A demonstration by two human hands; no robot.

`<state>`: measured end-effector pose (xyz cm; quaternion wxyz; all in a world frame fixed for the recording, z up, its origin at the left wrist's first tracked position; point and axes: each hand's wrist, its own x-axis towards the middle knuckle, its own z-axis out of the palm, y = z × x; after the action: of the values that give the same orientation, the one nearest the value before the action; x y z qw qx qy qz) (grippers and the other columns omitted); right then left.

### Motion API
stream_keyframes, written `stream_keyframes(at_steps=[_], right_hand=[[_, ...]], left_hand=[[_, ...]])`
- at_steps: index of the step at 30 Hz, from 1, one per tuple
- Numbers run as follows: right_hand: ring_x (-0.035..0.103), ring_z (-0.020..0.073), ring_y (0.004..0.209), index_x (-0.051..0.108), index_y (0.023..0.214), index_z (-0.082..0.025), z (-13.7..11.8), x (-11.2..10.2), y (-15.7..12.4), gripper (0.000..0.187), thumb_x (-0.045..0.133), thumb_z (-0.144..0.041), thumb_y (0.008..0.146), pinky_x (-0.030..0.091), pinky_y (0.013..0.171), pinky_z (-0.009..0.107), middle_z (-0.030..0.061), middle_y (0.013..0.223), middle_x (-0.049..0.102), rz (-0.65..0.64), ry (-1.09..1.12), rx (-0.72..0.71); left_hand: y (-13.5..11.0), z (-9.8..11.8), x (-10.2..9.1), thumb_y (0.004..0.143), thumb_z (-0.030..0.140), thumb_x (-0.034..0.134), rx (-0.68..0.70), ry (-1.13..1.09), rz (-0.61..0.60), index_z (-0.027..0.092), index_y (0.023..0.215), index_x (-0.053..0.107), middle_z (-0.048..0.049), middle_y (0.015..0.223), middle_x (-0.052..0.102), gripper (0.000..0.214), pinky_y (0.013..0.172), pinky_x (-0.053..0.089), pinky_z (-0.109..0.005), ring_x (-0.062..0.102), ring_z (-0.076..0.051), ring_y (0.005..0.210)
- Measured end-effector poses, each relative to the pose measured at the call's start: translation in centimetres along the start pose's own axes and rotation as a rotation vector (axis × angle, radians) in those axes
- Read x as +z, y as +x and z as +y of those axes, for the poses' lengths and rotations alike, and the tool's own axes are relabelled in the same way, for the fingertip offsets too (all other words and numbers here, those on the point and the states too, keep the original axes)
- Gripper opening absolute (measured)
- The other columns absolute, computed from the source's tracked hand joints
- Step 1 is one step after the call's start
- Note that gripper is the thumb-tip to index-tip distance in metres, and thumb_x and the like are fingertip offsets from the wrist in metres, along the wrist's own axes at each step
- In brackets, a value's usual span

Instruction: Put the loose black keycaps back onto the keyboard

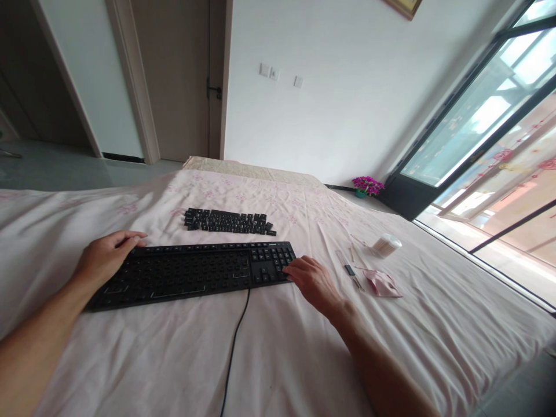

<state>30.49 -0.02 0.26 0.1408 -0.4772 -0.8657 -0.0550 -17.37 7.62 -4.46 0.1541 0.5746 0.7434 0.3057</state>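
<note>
A black keyboard lies across the bed in front of me. Its main letter block is stripped of keycaps, while keys still sit along the far edge and in the number pad at the right. My left hand grips the keyboard's far left corner, fingers curled over the edge. At the right end, my right hand has its fingers closed on the edge beside the number pad; its fingertips are partly hidden. Just beyond the keyboard, the loose black keycaps stand grouped in rows on the sheet.
A black cable runs from the keyboard's near side toward me. To the right lie a clear tub of cotton swabs, a pink cloth, and a small dark-handled tool with thin sticks. The pale pink sheet is wrinkled.
</note>
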Motion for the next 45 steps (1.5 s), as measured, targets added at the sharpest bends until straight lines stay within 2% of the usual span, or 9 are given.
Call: stream_keyframes(at_steps=[14, 28, 45], right_hand=[[0.054, 0.0206, 0.086, 0.068, 0.101, -0.026, -0.6, -0.02, 0.21, 0.02, 0.049, -0.025, 0.094, 0.039, 0.074, 0.032, 0.0055, 0.092, 0.064, -0.027, -0.143, -0.033], [0.055, 0.0179, 0.085, 0.069, 0.1, -0.026, -0.56, 0.11, 0.08, 0.018, 0.052, -0.027, 0.093, 0.038, 0.073, 0.03, 0.0044, 0.09, 0.065, -0.026, -0.115, -0.021], [0.052, 0.0154, 0.078, 0.067, 0.096, -0.023, -0.91, 0.46, -0.5, 0.026, 0.04, -0.023, 0.098, 0.033, 0.068, 0.027, 0.003, 0.084, 0.06, -0.025, -0.104, -0.039]], left_hand=[[-0.01, -0.03, 0.03, 0.082, 0.047, 0.048, -0.006, -0.017, 0.001, 0.025, 0.108, 0.067, 0.0028, 0.095, 0.075, 0.039, 0.08, 0.04, -0.024, 0.063, -0.019, 0.096], [0.02, -0.16, 0.1, 0.083, 0.047, 0.047, -0.002, -0.002, -0.001, 0.026, 0.109, 0.067, 0.0035, 0.096, 0.074, 0.039, 0.078, 0.039, -0.023, 0.062, -0.017, 0.096], [-0.07, 0.07, 0.16, 0.083, 0.047, 0.048, -0.027, -0.006, 0.027, 0.026, 0.106, 0.068, 0.0047, 0.095, 0.074, 0.037, 0.081, 0.04, -0.024, 0.061, -0.017, 0.093]])
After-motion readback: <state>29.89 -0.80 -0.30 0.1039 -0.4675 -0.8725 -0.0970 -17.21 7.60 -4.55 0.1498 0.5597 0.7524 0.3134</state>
